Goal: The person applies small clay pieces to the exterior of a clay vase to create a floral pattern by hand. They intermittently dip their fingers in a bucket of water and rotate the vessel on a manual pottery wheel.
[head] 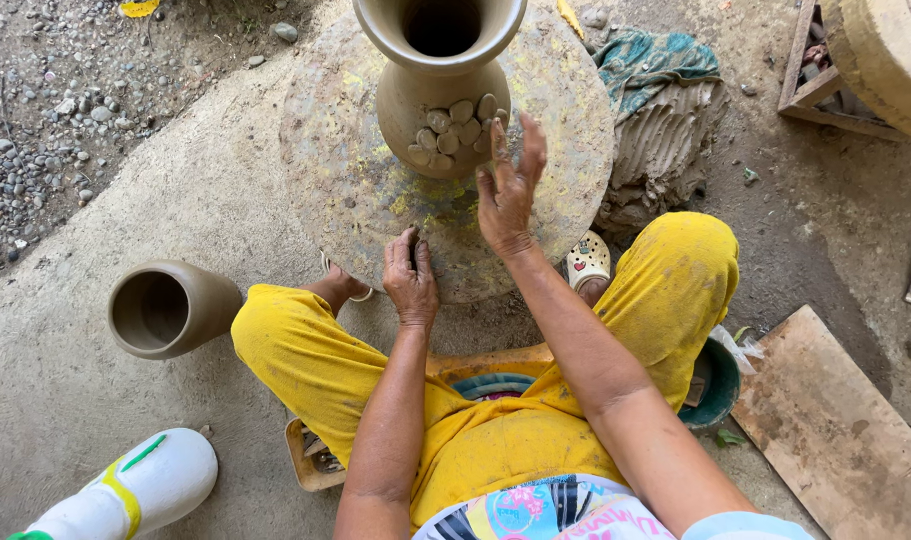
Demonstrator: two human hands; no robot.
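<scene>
The left hand (410, 275) sits at six o'clock, fingers curled and pinched together, forearm straight. The right hand (509, 185) reaches toward one o'clock, fingers spread and extended, clay-smeared.

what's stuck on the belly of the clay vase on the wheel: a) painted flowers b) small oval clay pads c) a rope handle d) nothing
b: small oval clay pads cluster on the clay vase, where the right hand reaches them with open fingers.

At left we are seeing a small clay pot (166, 308) lying on the concrete, a white plastic bottle (136, 488) sitting lower left, and a wooden board (836, 430) lying lower right.
</scene>
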